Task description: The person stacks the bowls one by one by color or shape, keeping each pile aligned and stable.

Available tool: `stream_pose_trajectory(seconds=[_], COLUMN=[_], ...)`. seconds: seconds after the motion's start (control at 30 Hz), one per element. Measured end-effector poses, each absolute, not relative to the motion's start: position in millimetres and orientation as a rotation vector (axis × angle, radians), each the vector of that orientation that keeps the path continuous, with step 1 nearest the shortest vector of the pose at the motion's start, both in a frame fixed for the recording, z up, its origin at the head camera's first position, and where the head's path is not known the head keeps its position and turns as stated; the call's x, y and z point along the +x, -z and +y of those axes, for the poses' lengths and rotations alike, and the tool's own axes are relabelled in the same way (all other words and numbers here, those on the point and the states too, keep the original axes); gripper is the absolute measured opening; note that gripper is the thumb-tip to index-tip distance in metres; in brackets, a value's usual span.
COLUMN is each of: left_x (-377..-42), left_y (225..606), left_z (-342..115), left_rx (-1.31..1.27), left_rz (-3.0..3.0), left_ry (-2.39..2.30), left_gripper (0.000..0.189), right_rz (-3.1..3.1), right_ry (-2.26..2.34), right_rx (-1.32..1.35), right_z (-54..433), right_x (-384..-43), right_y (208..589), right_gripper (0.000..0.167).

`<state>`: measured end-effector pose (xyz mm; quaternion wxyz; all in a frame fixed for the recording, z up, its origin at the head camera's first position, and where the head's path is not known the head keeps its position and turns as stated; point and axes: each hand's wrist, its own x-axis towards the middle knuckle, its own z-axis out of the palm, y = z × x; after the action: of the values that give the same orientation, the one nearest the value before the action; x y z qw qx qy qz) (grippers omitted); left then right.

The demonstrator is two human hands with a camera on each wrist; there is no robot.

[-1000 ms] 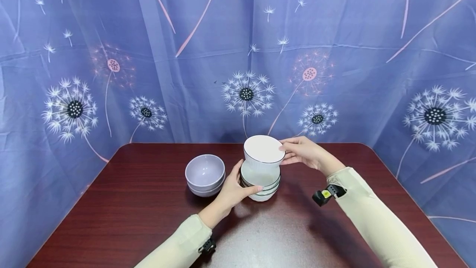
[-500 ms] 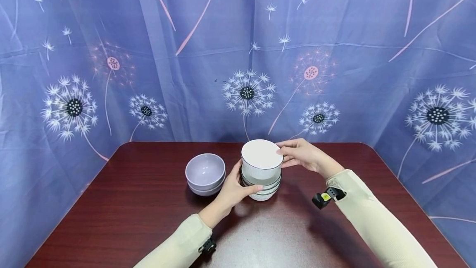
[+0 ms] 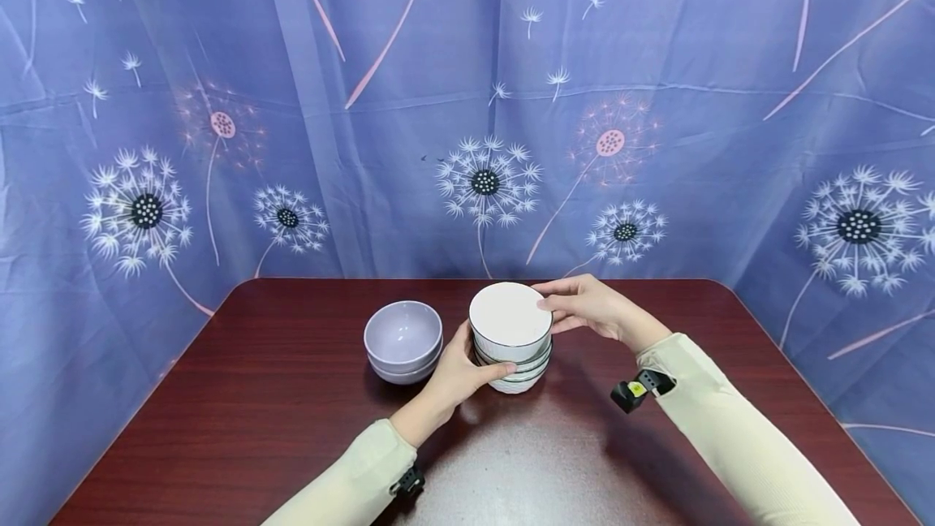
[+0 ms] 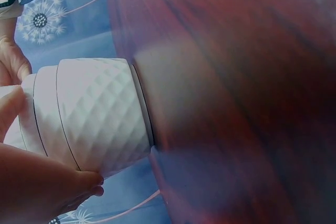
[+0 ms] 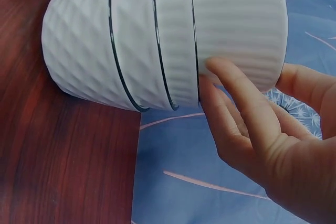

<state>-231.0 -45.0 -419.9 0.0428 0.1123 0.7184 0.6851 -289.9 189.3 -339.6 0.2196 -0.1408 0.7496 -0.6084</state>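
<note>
A stack of white bowls (image 3: 517, 385) with dark rims stands right of the table's middle. My left hand (image 3: 454, 373) holds this stack from the left, thumb across the front and fingers behind. On top sits another white bowl (image 3: 510, 315) with vertical ribs, nested into the stack. My right hand (image 3: 590, 307) pinches that top bowl at its right side, thumb on the rim and fingers underneath. Diamond-textured lower bowls (image 5: 79, 40) show in the right wrist view, where the fingertips (image 5: 216, 65) touch the ribbed wall.
Two lavender bowls (image 3: 403, 336), nested in each other, stand left of the white stack. The dark red wooden table (image 3: 256, 396) has rounded back corners. Behind it hangs a blue curtain (image 3: 394, 144) with dandelion prints. Each wrist bears a black camera.
My right hand has lowered the ribbed white bowl, shifting it slightly left, onto the stack. The left hand has stayed around the stack.
</note>
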Motion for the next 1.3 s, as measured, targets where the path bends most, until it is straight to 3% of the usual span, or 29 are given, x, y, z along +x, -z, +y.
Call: stream_pose_trajectory(seconds=[1.3], left_x=[-234.2], left_y=[423.8], left_z=[-45.4], left_rx=[0.316], left_rz=[2.161], left_ry=[-2.093], left_gripper=[0.098], right_rz=[2.242], right_ry=[1.743], right_rx=[-0.259], right_z=[184.6], right_x=[-286.1], right_y=[351.3], right_gripper=[0.043])
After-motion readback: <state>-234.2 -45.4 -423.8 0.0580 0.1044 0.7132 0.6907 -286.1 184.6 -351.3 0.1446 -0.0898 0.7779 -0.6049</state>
